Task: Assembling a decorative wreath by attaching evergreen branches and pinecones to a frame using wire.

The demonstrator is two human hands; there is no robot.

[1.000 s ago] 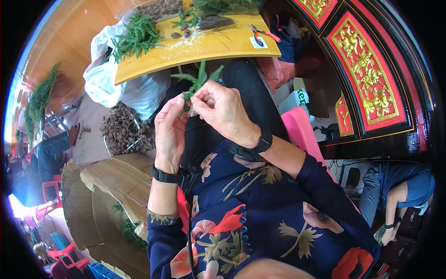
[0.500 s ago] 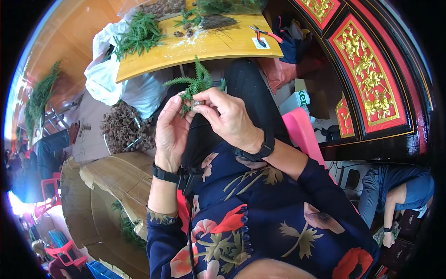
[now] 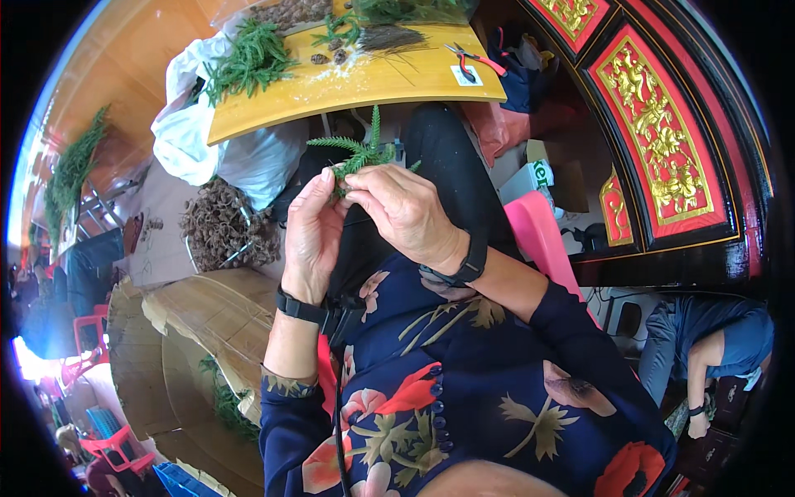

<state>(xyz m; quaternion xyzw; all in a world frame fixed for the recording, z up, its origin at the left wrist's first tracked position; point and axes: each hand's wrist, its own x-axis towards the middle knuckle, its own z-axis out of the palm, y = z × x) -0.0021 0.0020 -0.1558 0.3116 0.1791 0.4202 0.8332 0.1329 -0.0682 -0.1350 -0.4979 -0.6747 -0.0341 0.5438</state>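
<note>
Above my lap, both hands meet around the base of a green artificial pine sprig (image 3: pixel 364 152), whose needled tips fan out away from me. My left hand (image 3: pixel 311 232) is closed, thumb and fingers pinching the sprig's lower end. My right hand (image 3: pixel 404 207) grips the same base from the other side with thumb and index finger. The stem between the fingertips is mostly hidden. Beyond them is the yellow table (image 3: pixel 290 103), bearing a pile of green sprigs (image 3: pixel 252 60), a few small pine cones (image 3: pixel 339 56), thin dark wires (image 3: pixel 391 39) and red-handled pliers (image 3: pixel 474 62).
White plastic bag (image 3: pixel 186 124) hangs at the table's left. Pine cones (image 3: pixel 224 228) are heaped on the floor, near an open cardboard box (image 3: pixel 195 315) holding greenery. A pink chair (image 3: pixel 542 240) is under me. At right are a carved red-gold panel (image 3: pixel 654 124) and another person (image 3: pixel 720 331) bending.
The sprig has turned and shifted slightly right between my fingers. My right hand's fingers now cover more of its base.
</note>
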